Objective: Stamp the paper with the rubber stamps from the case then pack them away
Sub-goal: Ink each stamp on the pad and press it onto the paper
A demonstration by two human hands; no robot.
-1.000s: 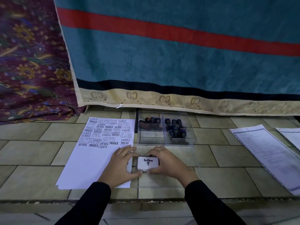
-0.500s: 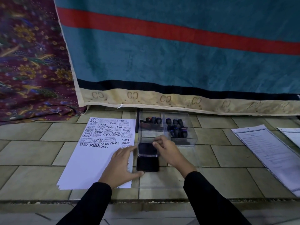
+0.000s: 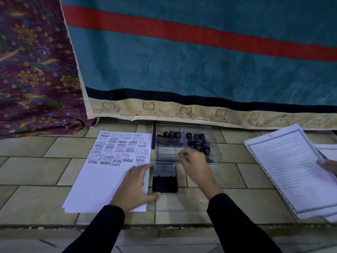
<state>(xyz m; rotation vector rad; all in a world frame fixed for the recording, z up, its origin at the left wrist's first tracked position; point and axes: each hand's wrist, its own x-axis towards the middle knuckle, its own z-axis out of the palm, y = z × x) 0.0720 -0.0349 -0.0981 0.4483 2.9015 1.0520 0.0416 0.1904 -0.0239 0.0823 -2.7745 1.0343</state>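
A white paper [image 3: 102,181] lies on the tiled floor, its upper part covered with stamped words. To its right sits an ink pad [image 3: 164,183], open, with its lid [image 3: 164,169] flipped back. My left hand [image 3: 135,187] rests on the paper, thumb and forefinger touching the pad's left side. My right hand [image 3: 195,165] hovers just beyond the pad at the front wall of the clear case [image 3: 169,152], fingers loosely curled and blurred, nothing seen in them. Several dark rubber stamps [image 3: 197,138] lie in the case's far compartments.
The case's clear lid [image 3: 182,203] lies flat under the ink pad. A teal blanket [image 3: 200,61] and a patterned cloth [image 3: 32,70] hang behind. At the right, another person's hand [image 3: 328,166] holds printed sheets [image 3: 288,170]. A tile step edge [image 3: 164,226] runs near me.
The ink pad was closed between both hands; my right hand swung its lid open and back, then let go and rose toward the case. The left hand stayed put.
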